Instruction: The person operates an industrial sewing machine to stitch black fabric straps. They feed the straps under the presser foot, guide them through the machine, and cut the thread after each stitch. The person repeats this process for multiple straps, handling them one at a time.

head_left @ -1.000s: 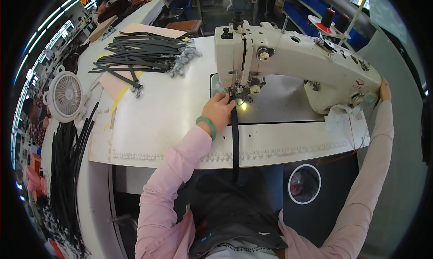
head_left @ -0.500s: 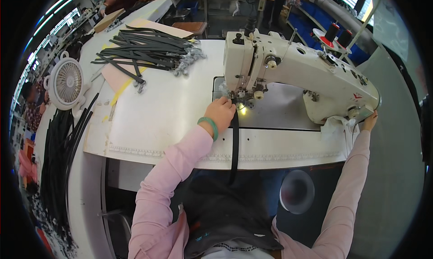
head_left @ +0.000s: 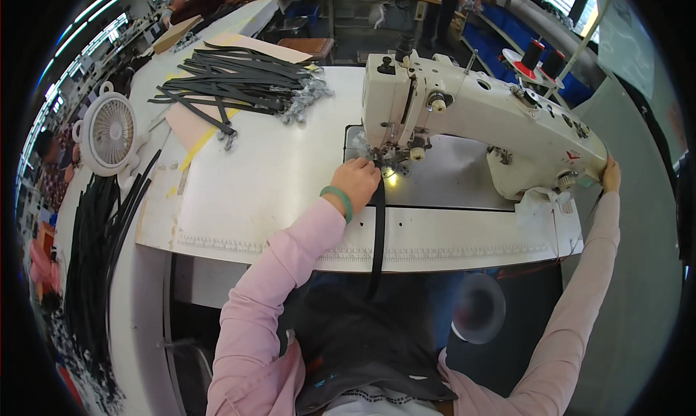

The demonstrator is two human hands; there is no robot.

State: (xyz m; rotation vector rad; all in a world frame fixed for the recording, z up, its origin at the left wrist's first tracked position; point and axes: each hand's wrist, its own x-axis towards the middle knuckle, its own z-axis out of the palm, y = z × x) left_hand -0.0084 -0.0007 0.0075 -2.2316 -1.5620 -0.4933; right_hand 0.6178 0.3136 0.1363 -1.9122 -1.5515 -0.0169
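My left hand (head_left: 357,184) pinches a black strap (head_left: 377,242) at the needle area of the white sewing machine (head_left: 533,133), beside the lit presser foot. The strap runs toward me over the table's front edge and hangs down. My right hand (head_left: 610,173) grips the handwheel at the machine's right end, largely hidden by the hand. Several dark straps (head_left: 217,82) with silvery pieces at their ends, too small to make out, lie on pink sheets (head_left: 190,122) at the back left of the white table (head_left: 239,191).
A white fan (head_left: 107,133) stands at the left, with long black strips (head_left: 87,271) below it. Thread cones (head_left: 533,57) stand behind the machine. A grey panel (head_left: 641,242) borders the right. Co-workers (head_left: 453,6) are at the back and far left. A round opening (head_left: 478,307) lies below the table.
My right hand went down on the handwheel and has come back up since half a second ago. My left hand stays at the presser foot. The view has shifted slightly.
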